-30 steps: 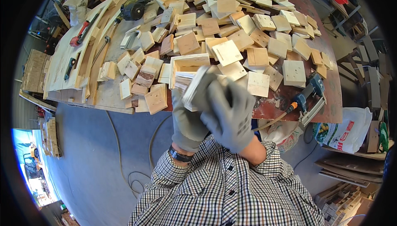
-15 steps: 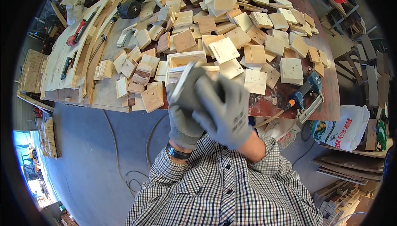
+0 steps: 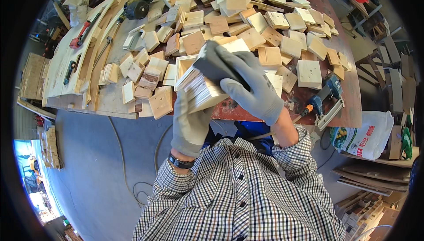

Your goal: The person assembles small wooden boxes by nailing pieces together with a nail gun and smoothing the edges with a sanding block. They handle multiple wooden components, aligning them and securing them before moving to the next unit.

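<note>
Pale, raw wood makes up the block (image 3: 201,92) that is held above the near edge of the workbench (image 3: 110,102), clamped between two grey-gloved hands. It is cupped from below by the left hand (image 3: 189,124), while the right hand (image 3: 247,86) is pressed flat over its top, the fingers curled round the far edge. The piece is judged to be stiff, fairly light and splintery rather than slippery, so it is best gripped by its opposite faces, as it is here. Its upper face is hidden beneath the right glove, and whether it is one grooved block or several thin boards stacked cannot be told. Behind it lie scattered wooden squares (image 3: 309,73) and a blue power drill (image 3: 324,95).
</note>
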Motion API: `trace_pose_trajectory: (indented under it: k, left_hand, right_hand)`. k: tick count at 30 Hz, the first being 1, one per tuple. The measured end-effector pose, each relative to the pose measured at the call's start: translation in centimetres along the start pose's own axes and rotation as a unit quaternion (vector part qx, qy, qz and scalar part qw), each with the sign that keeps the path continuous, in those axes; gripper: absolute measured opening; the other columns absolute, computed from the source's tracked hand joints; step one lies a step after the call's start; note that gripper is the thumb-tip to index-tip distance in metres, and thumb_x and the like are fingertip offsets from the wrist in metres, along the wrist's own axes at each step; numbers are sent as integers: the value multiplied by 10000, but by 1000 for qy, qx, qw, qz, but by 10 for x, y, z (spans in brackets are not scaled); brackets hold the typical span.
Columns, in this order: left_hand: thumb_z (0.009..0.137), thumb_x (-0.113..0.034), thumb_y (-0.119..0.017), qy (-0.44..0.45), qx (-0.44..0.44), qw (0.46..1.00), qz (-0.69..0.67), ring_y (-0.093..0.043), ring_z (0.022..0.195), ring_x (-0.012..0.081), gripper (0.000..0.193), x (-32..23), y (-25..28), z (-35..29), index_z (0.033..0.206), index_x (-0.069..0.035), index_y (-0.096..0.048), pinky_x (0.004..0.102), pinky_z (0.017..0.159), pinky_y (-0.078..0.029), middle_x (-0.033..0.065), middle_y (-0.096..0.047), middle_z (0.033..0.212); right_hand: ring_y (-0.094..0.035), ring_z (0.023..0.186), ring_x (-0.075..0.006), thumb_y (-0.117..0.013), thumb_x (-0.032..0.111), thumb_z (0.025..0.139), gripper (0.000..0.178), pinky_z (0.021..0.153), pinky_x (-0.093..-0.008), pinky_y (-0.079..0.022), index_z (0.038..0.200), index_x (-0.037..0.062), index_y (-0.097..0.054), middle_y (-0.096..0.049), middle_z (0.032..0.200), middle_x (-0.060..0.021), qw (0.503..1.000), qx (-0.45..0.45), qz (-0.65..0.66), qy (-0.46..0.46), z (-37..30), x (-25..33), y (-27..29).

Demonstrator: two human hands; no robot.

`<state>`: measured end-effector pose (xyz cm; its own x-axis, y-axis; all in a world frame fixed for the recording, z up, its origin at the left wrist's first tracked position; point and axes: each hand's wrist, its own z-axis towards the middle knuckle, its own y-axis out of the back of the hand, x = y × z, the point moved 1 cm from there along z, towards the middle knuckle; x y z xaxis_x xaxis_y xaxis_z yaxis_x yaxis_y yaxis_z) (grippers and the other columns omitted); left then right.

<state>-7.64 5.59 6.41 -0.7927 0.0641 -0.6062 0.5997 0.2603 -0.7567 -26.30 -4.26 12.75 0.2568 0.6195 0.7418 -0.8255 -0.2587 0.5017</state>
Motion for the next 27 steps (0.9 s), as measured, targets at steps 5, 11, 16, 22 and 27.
trace_pose_trajectory:
  k: [5,11,16,22,27]
  left_hand:
    - [1049,-657,-492,76,26,996,-30,-521,1427,306,745,4,23,-5,1574,-131,-446,506,1131,-505,119,-537,1550]
    - [1029,-551,-571,-64,121,978,159,-612,1287,314,654,21,44,-1,1528,-135,-492,490,1076,-540,128,-625,1451]
    - [1012,-648,-551,54,119,986,-100,-628,1250,333,712,-1,-2,-12,1488,-120,-513,496,1048,-558,96,-640,1396]
    - [1069,-558,-521,-59,153,984,65,-562,1372,298,642,-9,-3,-8,1553,-136,-491,508,1217,-354,89,-596,1511]
    - [991,-606,-598,-60,139,977,152,-610,1277,320,716,-9,7,-5,1536,-151,-505,446,1031,-499,147,-595,1471]
  right_hand:
    - [-606,1120,-295,-646,491,996,742,906,-364,-486,1607,99,-491,-582,1312,-204,978,157,119,-64,16,-8,16]
    - [-579,1217,-296,-706,445,979,771,996,-384,-497,1621,97,-458,-547,1362,-172,976,39,210,-50,21,1,28]
    - [-528,1257,-399,-788,323,879,779,1091,-509,-416,1589,163,-512,-533,1415,-220,977,-41,-106,178,13,14,24]
    - [-542,1264,-367,-812,314,809,655,1064,-528,-444,1437,245,-641,-542,1414,-186,958,-24,-179,221,-65,12,-12]
    - [-562,1210,-375,-809,344,848,621,1036,-515,-465,1431,210,-642,-553,1411,-185,960,-73,-204,179,-30,23,7]
